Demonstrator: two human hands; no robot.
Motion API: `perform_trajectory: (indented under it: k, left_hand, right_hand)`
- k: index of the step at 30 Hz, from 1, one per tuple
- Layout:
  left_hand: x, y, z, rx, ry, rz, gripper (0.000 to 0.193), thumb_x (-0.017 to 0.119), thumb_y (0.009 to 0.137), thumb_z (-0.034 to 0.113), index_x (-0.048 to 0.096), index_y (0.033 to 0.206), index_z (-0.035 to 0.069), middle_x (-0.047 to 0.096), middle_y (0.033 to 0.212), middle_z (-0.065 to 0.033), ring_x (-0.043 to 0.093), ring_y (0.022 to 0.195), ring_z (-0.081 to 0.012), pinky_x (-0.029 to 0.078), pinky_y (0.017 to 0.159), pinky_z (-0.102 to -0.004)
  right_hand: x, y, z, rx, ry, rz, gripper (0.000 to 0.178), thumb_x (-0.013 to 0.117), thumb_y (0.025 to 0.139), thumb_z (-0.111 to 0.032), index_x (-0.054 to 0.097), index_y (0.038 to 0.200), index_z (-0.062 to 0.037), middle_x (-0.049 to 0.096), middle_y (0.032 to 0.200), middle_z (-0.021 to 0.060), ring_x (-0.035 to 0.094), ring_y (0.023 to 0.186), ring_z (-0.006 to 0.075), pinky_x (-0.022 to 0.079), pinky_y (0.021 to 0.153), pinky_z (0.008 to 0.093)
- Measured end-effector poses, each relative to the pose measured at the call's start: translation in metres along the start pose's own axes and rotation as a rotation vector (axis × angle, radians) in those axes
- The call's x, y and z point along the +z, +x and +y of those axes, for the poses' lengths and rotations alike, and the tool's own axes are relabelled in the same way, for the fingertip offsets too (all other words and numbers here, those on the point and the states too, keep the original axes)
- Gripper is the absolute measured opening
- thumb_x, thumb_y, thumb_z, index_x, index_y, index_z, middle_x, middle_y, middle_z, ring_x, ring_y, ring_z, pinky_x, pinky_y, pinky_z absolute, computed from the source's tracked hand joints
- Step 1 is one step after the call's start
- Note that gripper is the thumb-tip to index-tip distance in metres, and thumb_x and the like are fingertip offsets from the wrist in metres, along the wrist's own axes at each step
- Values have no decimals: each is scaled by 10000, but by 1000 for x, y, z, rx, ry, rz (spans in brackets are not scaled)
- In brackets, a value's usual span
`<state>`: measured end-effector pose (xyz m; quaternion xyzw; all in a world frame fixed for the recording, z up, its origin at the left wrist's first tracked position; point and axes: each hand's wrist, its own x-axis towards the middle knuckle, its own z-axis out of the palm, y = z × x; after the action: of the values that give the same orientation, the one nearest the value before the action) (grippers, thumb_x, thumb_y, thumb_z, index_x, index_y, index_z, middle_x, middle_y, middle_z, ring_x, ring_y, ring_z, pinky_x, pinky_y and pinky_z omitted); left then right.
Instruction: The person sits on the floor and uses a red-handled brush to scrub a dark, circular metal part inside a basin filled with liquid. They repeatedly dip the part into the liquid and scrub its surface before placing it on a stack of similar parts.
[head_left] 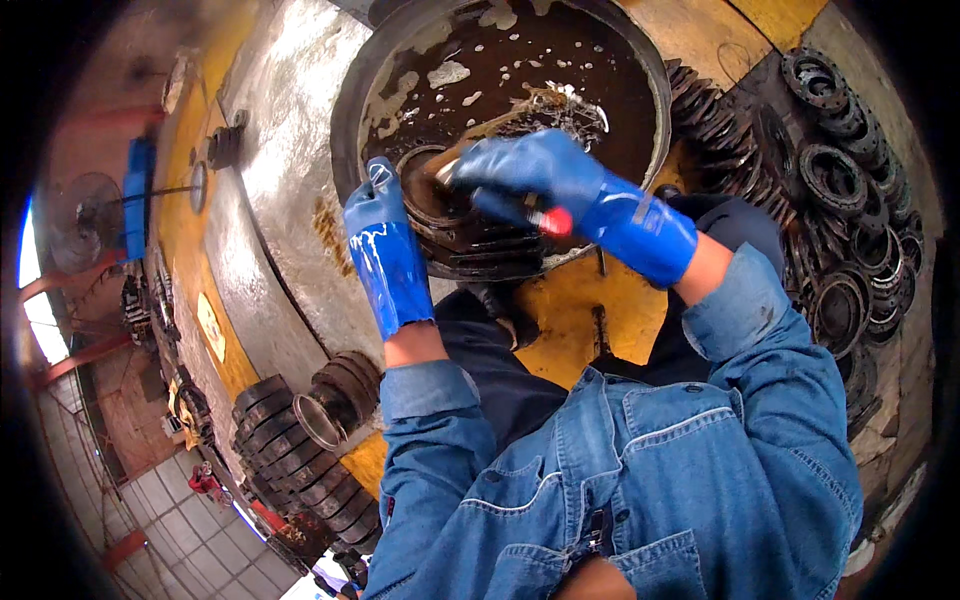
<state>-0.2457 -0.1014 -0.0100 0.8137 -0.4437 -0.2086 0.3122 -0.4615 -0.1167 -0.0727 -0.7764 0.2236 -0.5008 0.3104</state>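
My right hand, in a blue rubber glove and blurred by motion, is closed round a hand tool with a dark handle and red end. A pale tip pokes out at its left, and I cannot tell the tool's kind. My left hand, also gloved and wet, is closed at the left side of a round tub. What its fingers hold, if anything, is hidden. Between the hands, a dark ring-shaped metal part lies over a stack of dark parts at the tub's near side.
Brown liquid with foam fills the tub. Many blackened metal rings lie in rows at the right. Ribbed dark parts and a rusty stack of rings stand at the lower left. A fan is at far left.
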Motion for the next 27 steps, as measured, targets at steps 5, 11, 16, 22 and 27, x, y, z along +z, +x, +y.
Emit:
perform_trajectory:
  k: [5,11,16,22,27]
  left_hand:
    - [6,1,-1,68,94,-7,660,561,1022,560,727,954,-75,685,751,-232,656,721,-329,508,721,-464]
    - [7,-3,4,65,107,14,642,571,1019,551,720,890,-60,646,688,-215,607,638,-315,484,666,-470]
    - [14,8,-8,126,64,36,634,585,1015,544,711,852,-55,640,680,-233,572,605,-360,478,652,-485]
    - [19,19,-24,224,190,126,634,589,1007,550,728,876,-55,667,751,-285,670,707,-438,515,689,-494]
    - [19,9,-7,180,199,130,625,590,1003,554,742,889,-41,688,776,-282,690,731,-440,533,693,-493]
  right_hand:
    - [11,7,-11,-115,-352,-57,407,726,872,-81,707,1274,-136,736,1159,199,760,887,327,626,746,382]
    - [8,-2,-19,387,-236,-45,256,726,946,-166,748,1186,-82,754,1142,154,743,1015,332,612,878,398]
    - [12,12,-11,63,-123,83,256,720,928,-113,754,1181,-117,758,1145,138,745,1007,330,613,850,385]
    - [-7,20,-22,704,-248,-162,265,711,950,-241,759,1171,-103,771,1074,134,743,992,316,596,867,383]
    - [5,11,-19,384,-101,70,315,682,963,-333,754,1183,-119,765,1112,139,736,1023,329,588,909,402]
